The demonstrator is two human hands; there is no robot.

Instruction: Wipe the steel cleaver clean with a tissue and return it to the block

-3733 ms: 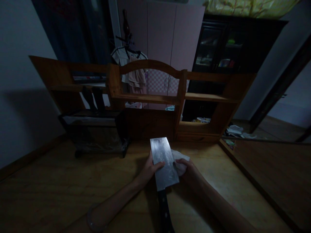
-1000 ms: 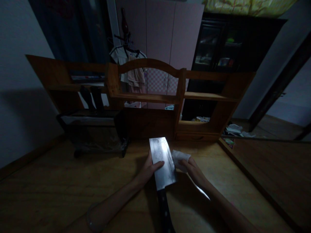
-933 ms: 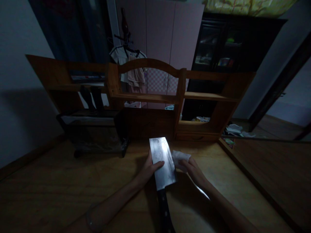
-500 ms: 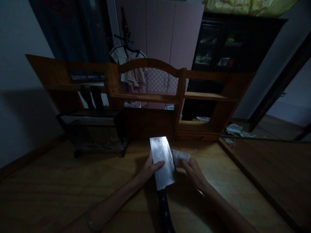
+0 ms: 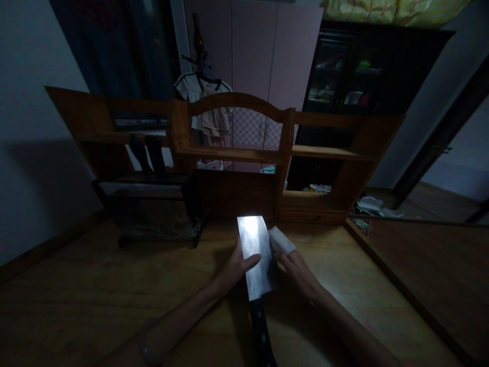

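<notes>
A cleaver [image 5: 254,244] with a broad shiny blade and a black riveted handle is held over the desk, its handle toward me. My left hand [image 5: 237,266] grips the blade from the left, thumb flat on its face and the other fingers hidden behind it. At the blade's right edge, my right hand [image 5: 296,270] is closed on a white folded cloth or wipe [image 5: 281,241]. Part of the cloth sticks up beyond the fingers, close beside the blade. Whether it touches the metal I cannot tell.
At the desk's back left stands a dark knife block [image 5: 148,214] holding black-handled knives [image 5: 147,155]. Behind runs a wooden shelf unit [image 5: 237,153] with a small drawer [image 5: 311,217]. A wall bounds the wooden desktop [image 5: 153,300] on the left.
My right hand has shifted slightly left, and the cloth in it has tilted up more steeply along the blade's edge. My left hand and the cleaver stay nearly in place.
</notes>
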